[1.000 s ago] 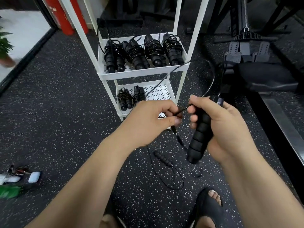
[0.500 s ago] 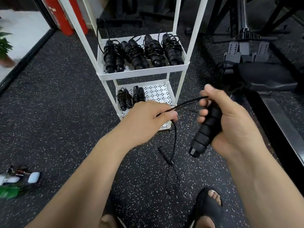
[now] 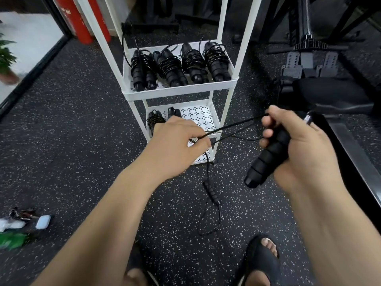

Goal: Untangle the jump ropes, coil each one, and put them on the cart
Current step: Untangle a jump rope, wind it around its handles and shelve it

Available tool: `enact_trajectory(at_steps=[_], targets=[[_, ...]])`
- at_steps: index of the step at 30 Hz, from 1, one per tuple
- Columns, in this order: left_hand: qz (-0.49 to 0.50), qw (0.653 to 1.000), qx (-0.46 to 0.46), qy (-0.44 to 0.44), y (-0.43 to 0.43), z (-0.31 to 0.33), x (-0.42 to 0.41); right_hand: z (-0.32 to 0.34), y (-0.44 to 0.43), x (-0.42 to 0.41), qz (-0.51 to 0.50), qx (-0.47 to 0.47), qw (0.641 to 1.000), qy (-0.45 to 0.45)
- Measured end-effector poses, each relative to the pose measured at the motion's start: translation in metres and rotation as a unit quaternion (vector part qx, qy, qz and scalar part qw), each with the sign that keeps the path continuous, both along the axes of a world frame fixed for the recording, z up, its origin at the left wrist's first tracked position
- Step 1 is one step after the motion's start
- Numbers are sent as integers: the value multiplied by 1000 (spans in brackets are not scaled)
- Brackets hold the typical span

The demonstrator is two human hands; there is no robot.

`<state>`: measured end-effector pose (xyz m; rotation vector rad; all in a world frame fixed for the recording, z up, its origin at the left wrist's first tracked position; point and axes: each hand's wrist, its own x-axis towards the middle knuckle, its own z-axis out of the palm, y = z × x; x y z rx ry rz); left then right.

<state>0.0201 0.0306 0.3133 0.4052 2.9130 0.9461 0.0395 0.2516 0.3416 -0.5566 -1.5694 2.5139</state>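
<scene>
White cart (image 3: pixel 179 92) (coiled ropes (image 3: pixel 193 62) shelved) stands ahead, red cylinders (image 3: pixel 72 19) behind left.

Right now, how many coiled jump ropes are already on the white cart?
6 coiled ropes. Four lie side by side on the upper shelf; two sit at the left of the lower shelf, partly behind the left hand, which may hide more.
</scene>
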Motion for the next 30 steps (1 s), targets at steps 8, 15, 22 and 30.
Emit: enact_trajectory(at_steps=[8, 15, 22, 30], targets=[[29, 999, 5, 43, -5, -8, -6, 5, 10, 2, -102, 51, 989, 93], [8, 992, 117, -46, -2, 1, -2, 6, 13, 5, -83, 75, 988, 106], [-15, 976, 207, -71, 12, 6, 3, -5, -10, 5, 47, 56, 997, 26], [-36, 967, 239, -82, 6, 11, 2, -10, -16, 6, 148, 88, 985, -2]])
